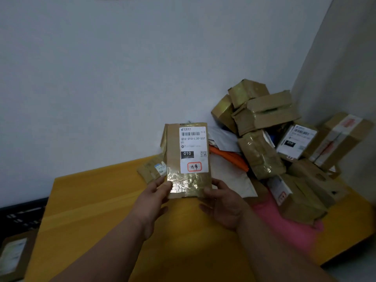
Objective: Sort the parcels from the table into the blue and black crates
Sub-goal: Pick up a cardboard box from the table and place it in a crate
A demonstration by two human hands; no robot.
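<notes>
I hold a brown cardboard parcel (183,180) upright above the yellow table (97,204), its white label facing me with "010" and a red stamp on it. My left hand (154,198) grips its lower left edge and my right hand (221,202) grips its lower right corner. A heap of taped cardboard parcels (264,127) fills the table's far right corner. A black crate (18,216) shows at the left edge, below table level, with a labelled parcel (14,255) lying in front of it. No blue crate is in view.
A pink mailer bag (284,224), a white padded envelope (234,178) and an orange bag (230,157) lie among the heap. A small flat parcel (152,169) rests behind my left hand. White walls close the corner behind and to the right.
</notes>
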